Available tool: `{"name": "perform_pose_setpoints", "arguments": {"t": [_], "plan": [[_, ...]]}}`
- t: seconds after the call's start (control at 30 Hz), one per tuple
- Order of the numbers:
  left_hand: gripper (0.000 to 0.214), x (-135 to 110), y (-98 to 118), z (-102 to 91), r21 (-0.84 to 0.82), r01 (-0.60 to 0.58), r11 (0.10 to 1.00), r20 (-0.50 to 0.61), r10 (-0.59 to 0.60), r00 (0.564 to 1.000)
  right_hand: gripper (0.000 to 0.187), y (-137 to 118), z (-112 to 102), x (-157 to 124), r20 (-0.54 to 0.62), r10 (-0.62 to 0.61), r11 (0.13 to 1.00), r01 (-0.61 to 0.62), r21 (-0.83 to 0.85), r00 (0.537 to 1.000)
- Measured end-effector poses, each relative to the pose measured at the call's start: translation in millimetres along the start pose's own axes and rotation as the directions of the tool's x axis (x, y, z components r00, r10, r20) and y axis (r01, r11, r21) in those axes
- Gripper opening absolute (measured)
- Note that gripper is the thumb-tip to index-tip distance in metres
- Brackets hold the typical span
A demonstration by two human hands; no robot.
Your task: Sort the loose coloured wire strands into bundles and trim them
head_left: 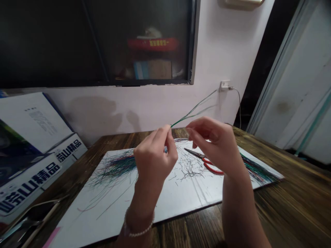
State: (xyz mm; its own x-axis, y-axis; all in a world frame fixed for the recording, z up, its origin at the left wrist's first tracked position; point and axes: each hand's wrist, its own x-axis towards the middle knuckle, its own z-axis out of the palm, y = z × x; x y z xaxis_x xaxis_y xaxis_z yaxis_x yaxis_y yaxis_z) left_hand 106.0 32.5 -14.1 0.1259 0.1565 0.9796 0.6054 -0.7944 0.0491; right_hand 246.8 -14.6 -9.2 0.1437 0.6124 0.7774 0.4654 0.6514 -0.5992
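Note:
My left hand (156,151) is closed above the white board, pinching a small bunch of thin green wire-like strands (184,117) between thumb and forefinger. The strands reach up and right, splitting into two groups. Just right of them, my right hand (210,139) has its fingers curled and its thumb against the forefinger; whatever it may pinch is too fine to make out. Red-handled scissors (213,168) lie on the board, partly behind my right wrist. Short dark clippings (190,168) are scattered beside them.
A spread bundle of green strands (116,168) lies left on the white board (178,203), another bundle (258,168) at right. The board rests on a wooden table (297,203). Printed boxes (38,165) stand at left. A wall socket (224,85) holds a plugged cable.

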Motion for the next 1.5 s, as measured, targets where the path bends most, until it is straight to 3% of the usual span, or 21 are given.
{"name": "perform_pose_setpoints", "arguments": {"t": [0.13, 0.23, 0.37, 0.57, 0.97, 1.1, 1.23, 1.4, 1.5], "plan": [[0.014, -1.7, -2.8, -0.3, 0.109, -0.263, 0.958, 0.023, 0.262, 0.965, 0.017, -8.2, -1.1, -3.6, -0.051, -0.019, 0.999, 0.020, 0.025, 0.999], [0.010, 0.7, 0.3, -5.8, 0.133, -0.347, 0.928, 0.015, 0.348, 0.937, 0.010, -13.5, -1.0, -6.4, -0.073, -0.014, 1.000, 0.015, 0.007, 0.997], [0.008, 3.6, 3.2, -10.6, 0.131, -0.376, 0.917, -0.006, 0.380, 0.925, 0.019, -23.7, -4.4, -9.0, -0.036, 0.120, 0.991, -0.118, 0.057, 0.992], [0.008, 3.2, 3.2, -7.7, 0.103, -0.416, 0.904, 0.020, 0.416, 0.909, 0.018, -33.4, -11.4, -6.5, 0.089, 0.355, 0.908, -0.366, 0.204, 0.931], [0.009, 3.1, 4.7, -8.3, 0.101, -0.414, 0.905, 0.024, 0.414, 0.910, 0.010, -14.4, -12.4, -2.8, 0.218, 0.328, 0.840, -0.390, 0.379, 0.919], [0.008, 2.5, 5.7, -7.2, 0.069, -0.382, 0.922, 0.005, 0.382, 0.924, 0.010, -12.2, -11.8, -1.8, 0.234, 0.339, 0.814, -0.409, 0.413, 0.911], [0.009, 2.0, 6.2, -7.8, -0.067, -0.309, 0.949, 0.012, 0.310, 0.951, 0.010, -9.5, -8.3, -1.5, 0.221, 0.325, 0.801, -0.392, 0.453, 0.919], [0.009, 3.9, 10.1, -13.0, -0.301, -0.094, 0.949, 0.085, 0.125, 0.988, 0.009, -11.9, -3.1, -3.3, 0.191, 0.276, 0.801, -0.335, 0.495, 0.942], [0.007, 6.1, 12.5, -16.5, -0.410, 0.082, 0.908, 0.172, -0.011, 0.985, 0.007, -13.7, -0.2, -4.1, 0.150, 0.233, 0.820, -0.277, 0.501, 0.961]]}}
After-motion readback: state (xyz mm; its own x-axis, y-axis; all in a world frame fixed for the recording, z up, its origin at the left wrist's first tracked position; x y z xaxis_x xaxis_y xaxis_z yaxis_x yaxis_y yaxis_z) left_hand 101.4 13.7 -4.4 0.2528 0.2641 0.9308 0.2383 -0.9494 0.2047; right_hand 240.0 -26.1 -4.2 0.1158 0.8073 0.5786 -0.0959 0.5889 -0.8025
